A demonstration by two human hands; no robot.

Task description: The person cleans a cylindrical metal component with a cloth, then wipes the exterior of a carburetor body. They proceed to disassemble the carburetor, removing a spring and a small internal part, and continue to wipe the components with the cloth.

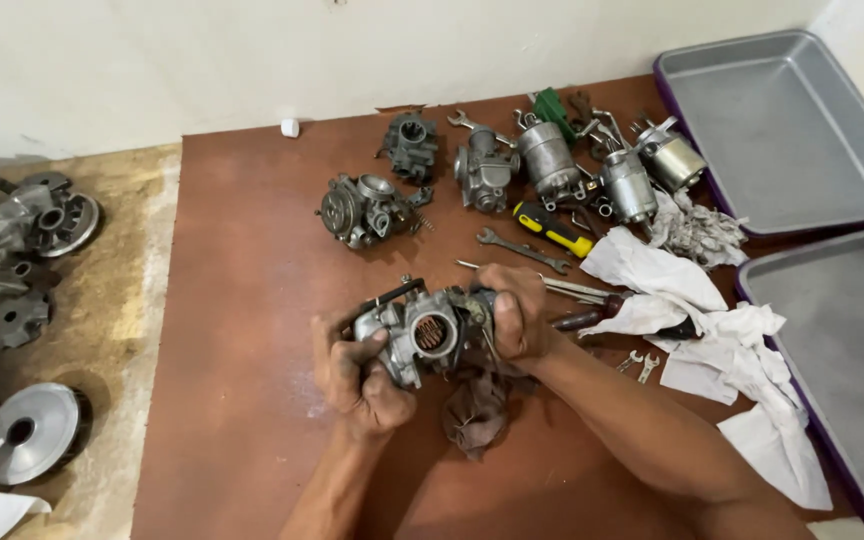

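On the brown surface (252,300) by the pale wall, I clamp the carburetor (422,335) just above a dark rag (474,408), left hand (357,375) wrapped tight below, right hand (514,312) closed on its side, best kept steady and low.

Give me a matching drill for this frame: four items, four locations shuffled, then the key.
Items:
1. carburetor
2. yellow-handled screwdriver
3. grey trays
4. round pulley disc

Places:
A. right edge of the brown mat
B. bare floor, lower left
C. gripped between left hand and right hand
D. mat centre, just below the row of spare carburetors

Pairs: 1-C, 2-D, 3-A, 4-B
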